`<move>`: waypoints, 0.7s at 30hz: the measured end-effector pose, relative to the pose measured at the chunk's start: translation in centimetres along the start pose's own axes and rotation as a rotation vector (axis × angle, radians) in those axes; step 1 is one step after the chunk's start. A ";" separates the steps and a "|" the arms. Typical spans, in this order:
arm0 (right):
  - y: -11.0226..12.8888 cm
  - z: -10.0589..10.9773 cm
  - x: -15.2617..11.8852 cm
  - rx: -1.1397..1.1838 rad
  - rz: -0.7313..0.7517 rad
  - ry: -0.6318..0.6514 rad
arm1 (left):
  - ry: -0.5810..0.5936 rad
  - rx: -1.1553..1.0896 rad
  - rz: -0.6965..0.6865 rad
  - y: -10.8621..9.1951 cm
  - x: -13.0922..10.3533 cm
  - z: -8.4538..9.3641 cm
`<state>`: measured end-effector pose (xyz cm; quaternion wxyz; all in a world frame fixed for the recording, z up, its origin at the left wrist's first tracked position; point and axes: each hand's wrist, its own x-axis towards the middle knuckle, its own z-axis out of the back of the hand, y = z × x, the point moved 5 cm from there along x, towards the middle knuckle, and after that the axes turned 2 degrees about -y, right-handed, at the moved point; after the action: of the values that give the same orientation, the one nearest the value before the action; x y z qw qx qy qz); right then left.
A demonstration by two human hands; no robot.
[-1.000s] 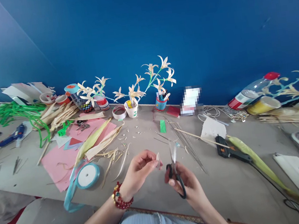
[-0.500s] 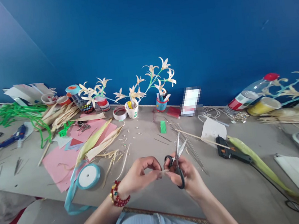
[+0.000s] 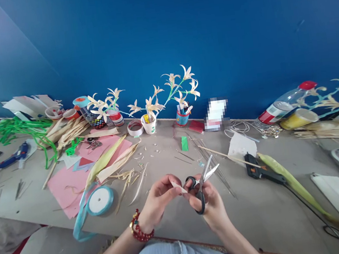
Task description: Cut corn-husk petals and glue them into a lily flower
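Observation:
Between the thumb and fingers of my left hand [image 3: 162, 196] is pinched a small pale petal-shaped piece of husk [image 3: 179, 187]. My right hand [image 3: 208, 200] grips black-handled scissors [image 3: 200, 193], their blades parted and pointing up and away from me. The right thumb and fingertips come close to the husk piece's lower end; whether they touch it I cannot tell. Both hands are just above the near part of the table [image 3: 175, 221]. Left of them lie a thin white curved strip [image 3: 139, 184] and a roll of blue ribbon [image 3: 100, 200].
Cups of husk flowers [image 3: 149, 123] stand along the wall. A black glue gun [image 3: 265, 175] with its cord, thin metal wires [image 3: 214, 162] and a green husk [image 3: 290, 182] lie to the right. Pink paper [image 3: 68, 189], husks [image 3: 120, 162] and green stems [image 3: 24, 128] spread left.
The husk piece has tilted upright in my left fingers, and the left hand has turned slightly. The scissors have shifted a little to the right, blades still parted.

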<state>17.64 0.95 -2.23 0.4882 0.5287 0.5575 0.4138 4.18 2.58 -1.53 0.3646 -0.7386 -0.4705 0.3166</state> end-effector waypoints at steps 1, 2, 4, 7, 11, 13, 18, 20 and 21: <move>0.0 0.0 0.0 0.003 0.000 0.003 | -0.006 0.004 -0.004 0.0 0.0 0.0; -0.1 0.0 0.0 0.003 0.000 0.001 | -0.008 0.010 -0.007 -0.1 0.0 0.0; -0.1 0.0 -0.1 -0.001 0.000 -0.009 | -0.006 0.029 -0.016 -0.2 -0.1 0.0; -0.1 0.1 -0.1 -0.037 0.003 -0.030 | -0.007 0.084 -0.052 -0.4 0.0 0.0; 0.2 0.2 -0.1 -0.052 0.010 -0.044 | -0.016 0.252 -0.113 -0.9 0.0 0.1; 0.4 0.3 0.0 -0.040 0.011 -0.045 | -0.012 0.375 -0.131 -1.1 0.0 0.3; 0.5 0.2 0.1 -0.020 0.019 -0.019 | -0.022 0.708 -0.266 -2.3 0.0 0.1; 0.4 0.1 0.0 -0.025 0.039 -0.023 | -0.044 0.830 -0.364 -2.8 -0.1 -0.1; 0.4 0.1 0.0 -0.029 0.050 -0.028 | -0.052 0.882 -0.414 -3.1 -0.1 -0.3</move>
<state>17.83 0.99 -1.86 0.4930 0.5412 0.5311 0.4265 2.93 3.28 1.19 0.6863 -0.3962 -0.4375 0.4250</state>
